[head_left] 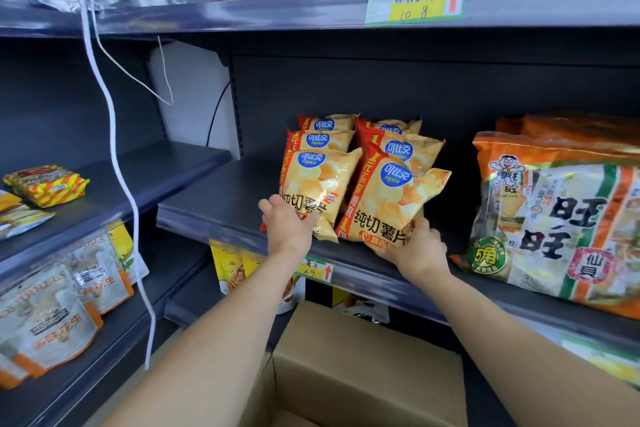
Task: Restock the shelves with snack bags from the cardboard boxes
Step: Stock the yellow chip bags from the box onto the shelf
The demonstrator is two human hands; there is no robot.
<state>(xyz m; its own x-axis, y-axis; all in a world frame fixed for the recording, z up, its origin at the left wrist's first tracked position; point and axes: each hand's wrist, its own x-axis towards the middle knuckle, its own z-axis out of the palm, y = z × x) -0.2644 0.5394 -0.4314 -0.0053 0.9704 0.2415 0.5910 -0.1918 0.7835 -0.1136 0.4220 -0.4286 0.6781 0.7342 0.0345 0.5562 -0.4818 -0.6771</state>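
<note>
Head view puts you before a dark shelf (221, 198), an open cardboard box (363, 371) below your arms. Two rows of yellow chip bags (349, 163) stand on that shelf, left of a large rice-cracker bag (561, 218). Your left hand (287, 222) grips the bottom of the left front bag (318, 184); your right hand (419, 246) grips the bottom of the right front bag (391, 201).

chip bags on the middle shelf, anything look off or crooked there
The front right chip bag tilts rightward, out of line with the upright front left chip bag. The right hand grips its bottom edge; the left hand holds the other. No tears or spills show.
</note>
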